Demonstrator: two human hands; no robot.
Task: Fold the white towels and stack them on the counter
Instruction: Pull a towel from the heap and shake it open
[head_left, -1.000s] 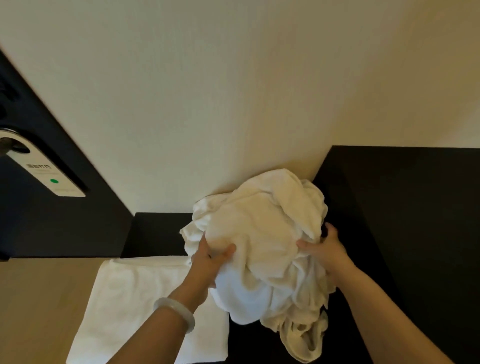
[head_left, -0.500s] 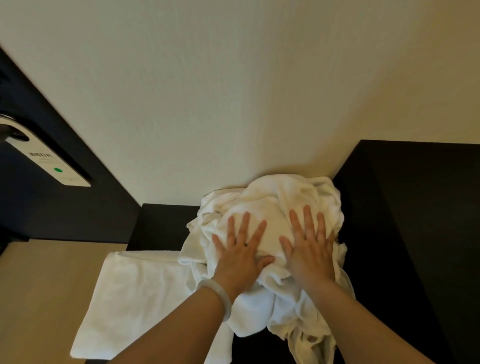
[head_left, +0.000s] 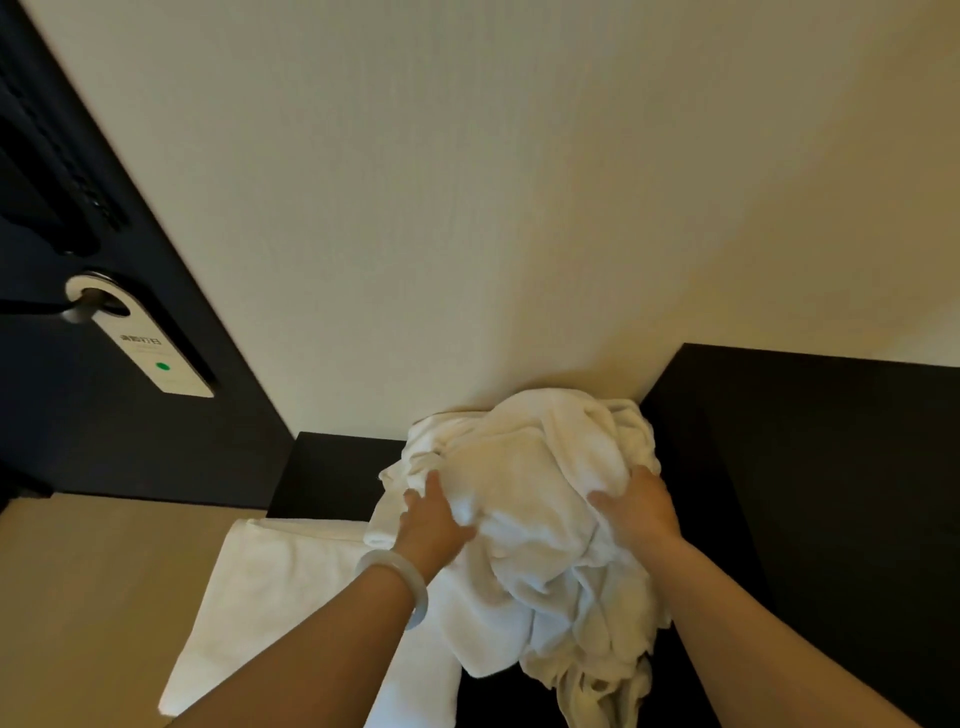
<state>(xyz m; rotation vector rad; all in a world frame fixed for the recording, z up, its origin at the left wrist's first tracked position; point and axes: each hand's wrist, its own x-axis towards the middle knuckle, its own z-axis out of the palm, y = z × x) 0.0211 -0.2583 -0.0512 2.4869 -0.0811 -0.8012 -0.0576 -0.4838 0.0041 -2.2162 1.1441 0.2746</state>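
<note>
A crumpled towel, white and plush with a soft terry nap, sits as a rounded, lumpy bundle on the matte black counter, pushed up against the foot of the cream wall. Its deep creases and loose folds spill toward the near edge, where a ragged tail of cloth hangs down. The two hands are apart, one on each flank of the bundle. The left hand grips the left side with its fingers sunk into a fold and its thumb spread across the front. The right hand clasps the right side, thumb pressed into the fabric and fingers curled round the far side, out of sight. A smooth, pale, glassy bangle rings the left wrist. Just left of the bundle, and partly under its drooping edge, lies a folded towel: a flat, neat rectangle with a straight, rolled edge at its far side, resting on a plain tan surface that meets the counter. A tall, dull black panel rises on the right. At the left stands a dark door, and from its brushed metal handle hangs a slim white tag with rounded corners, small print too fine to read, and a green dot.
</note>
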